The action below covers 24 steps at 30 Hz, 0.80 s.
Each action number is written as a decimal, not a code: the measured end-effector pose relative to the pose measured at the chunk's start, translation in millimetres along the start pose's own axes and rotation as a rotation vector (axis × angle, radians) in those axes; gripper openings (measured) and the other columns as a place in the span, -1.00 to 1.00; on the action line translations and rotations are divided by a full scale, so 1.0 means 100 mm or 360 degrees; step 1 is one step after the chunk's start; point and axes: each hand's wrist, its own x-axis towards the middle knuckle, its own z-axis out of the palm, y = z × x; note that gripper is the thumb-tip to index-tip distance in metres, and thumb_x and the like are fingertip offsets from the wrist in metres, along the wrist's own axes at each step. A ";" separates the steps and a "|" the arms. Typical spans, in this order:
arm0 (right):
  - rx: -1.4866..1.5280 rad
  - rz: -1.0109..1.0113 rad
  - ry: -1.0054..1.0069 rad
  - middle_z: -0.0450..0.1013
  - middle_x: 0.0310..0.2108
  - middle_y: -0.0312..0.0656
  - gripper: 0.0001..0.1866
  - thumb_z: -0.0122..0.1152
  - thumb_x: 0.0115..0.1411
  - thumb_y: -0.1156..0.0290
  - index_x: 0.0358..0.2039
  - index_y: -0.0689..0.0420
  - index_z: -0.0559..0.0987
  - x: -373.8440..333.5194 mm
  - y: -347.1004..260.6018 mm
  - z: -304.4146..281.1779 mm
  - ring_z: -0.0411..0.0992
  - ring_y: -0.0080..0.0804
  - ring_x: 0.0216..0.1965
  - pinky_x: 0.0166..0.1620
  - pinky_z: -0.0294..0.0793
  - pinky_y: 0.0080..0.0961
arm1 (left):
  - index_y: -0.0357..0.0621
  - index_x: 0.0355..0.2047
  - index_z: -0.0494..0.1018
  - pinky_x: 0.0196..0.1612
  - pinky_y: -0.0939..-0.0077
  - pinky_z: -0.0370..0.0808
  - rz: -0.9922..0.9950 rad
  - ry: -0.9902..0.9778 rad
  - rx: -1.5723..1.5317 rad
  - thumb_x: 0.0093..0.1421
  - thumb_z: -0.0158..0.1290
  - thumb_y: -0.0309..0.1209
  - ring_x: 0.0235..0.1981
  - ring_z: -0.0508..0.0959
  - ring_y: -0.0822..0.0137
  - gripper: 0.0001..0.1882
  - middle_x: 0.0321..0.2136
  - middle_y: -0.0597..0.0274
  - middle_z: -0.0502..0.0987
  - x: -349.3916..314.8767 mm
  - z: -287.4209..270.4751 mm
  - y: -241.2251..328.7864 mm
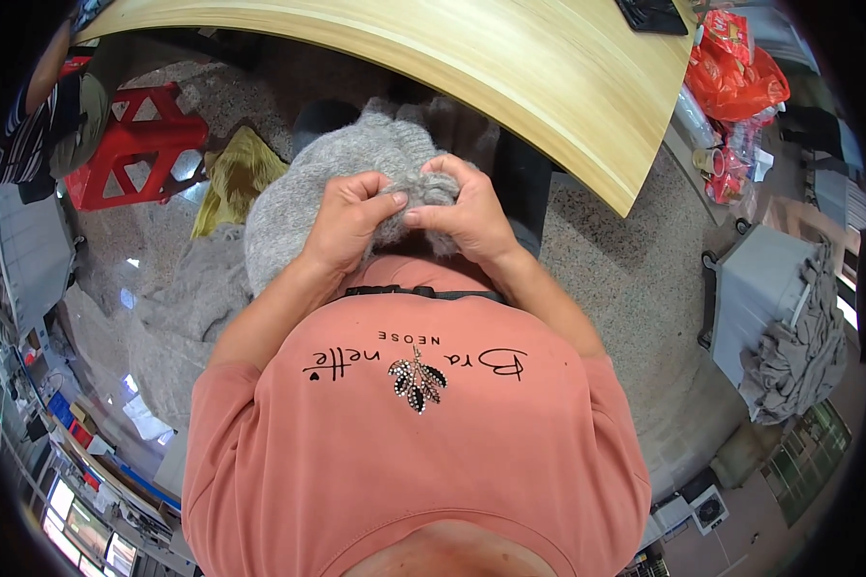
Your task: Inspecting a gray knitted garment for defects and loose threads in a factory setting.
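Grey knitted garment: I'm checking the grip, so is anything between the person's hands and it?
Nothing visible. Both the left hand and the right hand pinch a bunched fold of the grey knitted garment directly with bare fingers, in front of the wooden table.

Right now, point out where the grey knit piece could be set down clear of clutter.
Free: the wooden tabletop ahead of both hands, bare up to the dark item at its far corner; also the speckled floor between table edge and grey cart. Crowded: the left, with yellow cloth, red stool and knit heaps.
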 end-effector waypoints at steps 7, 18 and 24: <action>-0.0026 0.0300 -0.0065 0.34 -0.41 -0.36 -0.71 0.26 -0.10 0.65 -0.33 0.19 0.42 0.00 -0.06 0.02 0.31 -0.70 -0.43 -0.46 0.33 -0.71 | -0.28 -0.39 0.48 -0.33 0.70 0.40 0.0211 -0.0015 -0.0087 0.10 0.03 -0.55 -0.44 0.46 0.58 -0.93 -0.45 0.29 0.53 -0.03 0.04 -0.07; 0.0067 -0.0040 -0.0043 0.34 -0.18 -0.20 -0.38 0.31 -0.20 0.68 -0.07 0.23 0.31 -0.09 0.14 -0.33 0.35 -0.66 -0.42 -0.41 0.40 -0.67 | -0.27 -0.49 0.47 -0.57 0.69 0.37 -0.0325 -0.0415 -0.0361 -0.10 0.16 -0.54 -0.62 0.46 0.55 -0.87 -0.57 0.27 0.52 -0.17 -0.11 0.19; -0.0881 -0.0307 -0.0092 0.45 -0.50 -0.14 -0.83 0.08 -0.04 0.67 -0.39 0.25 0.52 -0.29 0.47 -0.61 0.42 -0.52 -0.41 -0.33 0.42 -0.59 | -0.24 -0.54 0.45 -0.52 0.73 0.37 -0.0106 -0.0250 -0.0345 -0.22 0.15 -0.59 -0.63 0.44 0.56 -0.84 -0.59 0.31 0.51 -0.24 -0.30 0.35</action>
